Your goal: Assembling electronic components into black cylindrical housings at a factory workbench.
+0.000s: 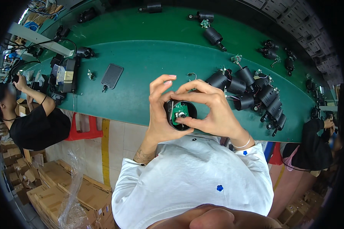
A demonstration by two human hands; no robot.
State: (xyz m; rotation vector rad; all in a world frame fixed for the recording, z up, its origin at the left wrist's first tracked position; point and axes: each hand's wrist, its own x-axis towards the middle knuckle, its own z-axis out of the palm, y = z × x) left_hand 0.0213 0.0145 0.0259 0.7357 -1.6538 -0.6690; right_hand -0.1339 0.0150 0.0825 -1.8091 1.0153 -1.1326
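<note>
The right hand (218, 108) arches over the middle of the frame, its thumb reaching inside to the lower part of a small green circuit board with a silvery round component (178, 108) and its index finger bent to the far rim; whether these two clamp the board I cannot tell. The left hand (156, 110) is clamped around the left wall of a black, round, open-ended housing, probably plastic (193, 110), with two fingers raised off it. The housing sits at the centre of the frame, mouth up, the board tilted inside.

I would expect the housing to be light and stiff, its smooth wall a little slippery, so it is best held by the outer side, below the rim. The board looks rigid but fragile; its edges should be the safest grip, leaving the silvery component unpressed.

Further out, a heap of black cylindrical housings with boards and thin wires (269, 95) lies right of centre on the green worktable (149, 57), and a flat dark-grey rounded plate (112, 75) lies at upper left
</note>
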